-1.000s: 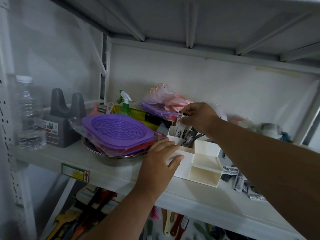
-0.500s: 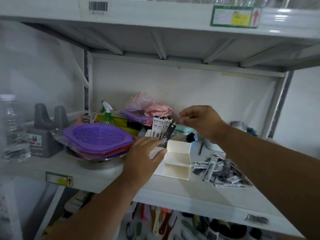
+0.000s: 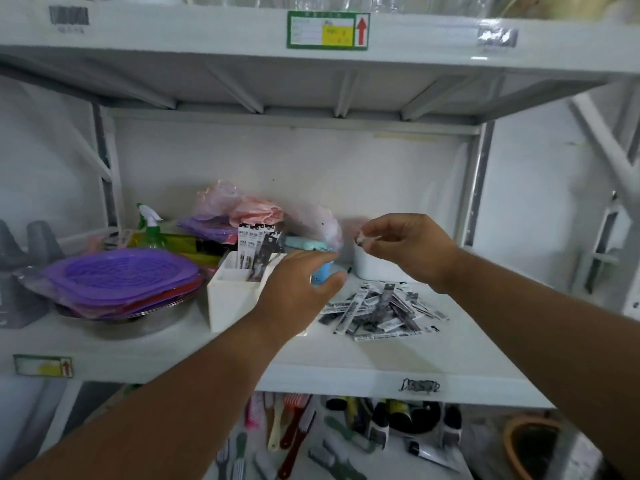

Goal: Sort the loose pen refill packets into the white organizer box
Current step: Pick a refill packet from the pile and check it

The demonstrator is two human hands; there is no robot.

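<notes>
Seemingly unreadable print on upright refill packets (image 3: pixel 254 244)

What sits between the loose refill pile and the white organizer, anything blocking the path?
Only the left hand, which hovers in front of the organizer box on the side facing the loose packets. The shelf between pile and box looks bare. The right hand is raised above the pile, fingers curled; whether it holds anything is unclear.

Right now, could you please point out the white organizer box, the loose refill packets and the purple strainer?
white organizer box (image 3: pixel 227 299): head view, on its bare front wall.
loose refill packets (image 3: pixel 384 308): head view, middle of the pile.
purple strainer (image 3: pixel 121 271): head view, on its slotted top.
</notes>
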